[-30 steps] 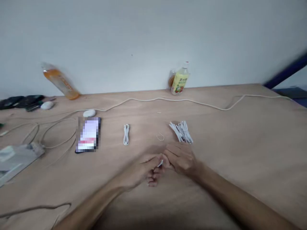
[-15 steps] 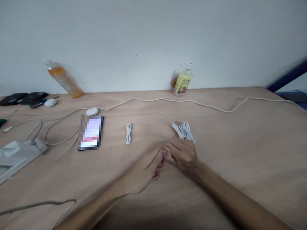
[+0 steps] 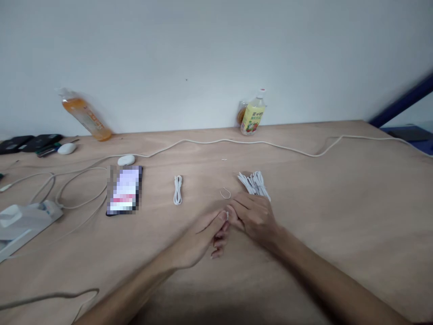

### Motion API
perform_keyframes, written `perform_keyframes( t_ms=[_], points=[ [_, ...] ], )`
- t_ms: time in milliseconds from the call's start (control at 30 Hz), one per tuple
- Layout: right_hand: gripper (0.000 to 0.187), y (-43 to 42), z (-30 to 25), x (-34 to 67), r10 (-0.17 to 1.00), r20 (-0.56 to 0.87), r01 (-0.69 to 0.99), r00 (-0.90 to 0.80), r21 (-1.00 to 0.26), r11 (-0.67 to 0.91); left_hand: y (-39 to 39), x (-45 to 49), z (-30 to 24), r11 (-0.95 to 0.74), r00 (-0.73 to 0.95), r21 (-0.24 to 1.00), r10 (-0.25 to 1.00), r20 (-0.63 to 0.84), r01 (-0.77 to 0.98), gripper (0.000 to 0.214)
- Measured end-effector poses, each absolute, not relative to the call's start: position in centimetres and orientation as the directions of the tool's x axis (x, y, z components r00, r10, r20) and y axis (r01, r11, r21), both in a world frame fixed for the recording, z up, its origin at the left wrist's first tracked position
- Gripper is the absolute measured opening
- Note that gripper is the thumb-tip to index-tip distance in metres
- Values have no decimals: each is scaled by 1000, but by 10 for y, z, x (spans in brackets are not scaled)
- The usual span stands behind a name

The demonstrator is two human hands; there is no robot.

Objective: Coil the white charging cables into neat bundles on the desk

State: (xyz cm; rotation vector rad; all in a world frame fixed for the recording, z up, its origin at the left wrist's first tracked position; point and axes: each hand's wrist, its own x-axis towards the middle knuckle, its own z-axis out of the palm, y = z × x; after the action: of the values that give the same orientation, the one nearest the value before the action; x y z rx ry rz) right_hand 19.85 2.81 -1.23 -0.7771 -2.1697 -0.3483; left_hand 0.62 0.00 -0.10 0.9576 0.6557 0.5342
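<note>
My left hand [image 3: 203, 234] and my right hand [image 3: 252, 216] meet fingertip to fingertip low on the wooden table [image 3: 338, 203]. Both are curled in a pinch around a tiny white piece I cannot make out. Just beyond my right hand lies a bundle of white cables [image 3: 254, 184], partly hidden by the fingers. A small loose white wire loop [image 3: 225, 193] rests just past the fingertips. One coiled white cable [image 3: 177, 189] lies to the left of it.
A phone [image 3: 124, 189] lies left of the coiled cable, with white earbud cases [image 3: 126, 160] behind it. A long white cord [image 3: 237, 142] crosses the table. Two drink bottles [image 3: 252, 115] stand by the wall. A power strip [image 3: 27, 216] sits at the far left.
Both hands moved slightly away from me toward the wire loop. The white piece that showed plainly between the fingers a second ago is now almost hidden.
</note>
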Motion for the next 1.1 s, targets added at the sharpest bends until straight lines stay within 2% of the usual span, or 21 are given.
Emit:
perform_keyframes(
  t_ms=[300, 433, 533, 600, 767, 933, 1100],
  points=[
    [36, 26, -18, 194, 498, 723, 683, -478, -50, 729, -2, 5, -2, 401, 604, 916, 736, -306, -24, 53],
    [25, 26, -16, 197, 607, 684, 697, -405, -199, 689, 0, 6, -6, 405, 512, 912, 797, -321, -59, 57],
    [29, 27, -15, 202, 679, 667, 722, -306, -303, 622, 5, 7, -4, 395, 403, 909, 859, -316, -130, 61],
    [26, 28, -17, 204, 713, 639, 780, -288, -276, 562, 10, 6, -1, 352, 330, 919, 902, -280, -181, 64],
    [22, 30, -24, 206, 758, 524, 869, -388, -67, 491, 19, 2, 4, 276, 166, 937, 955, -244, -213, 70],
    [14, 33, -26, 210, 804, 421, 872, -420, -60, 487, 16, 4, 4, 272, 111, 949, 960, -256, -158, 71],
    [11, 36, -30, 211, 787, 413, 853, -459, -45, 521, 13, 6, 4, 275, 140, 954, 956, -258, -123, 70]
  ],
)
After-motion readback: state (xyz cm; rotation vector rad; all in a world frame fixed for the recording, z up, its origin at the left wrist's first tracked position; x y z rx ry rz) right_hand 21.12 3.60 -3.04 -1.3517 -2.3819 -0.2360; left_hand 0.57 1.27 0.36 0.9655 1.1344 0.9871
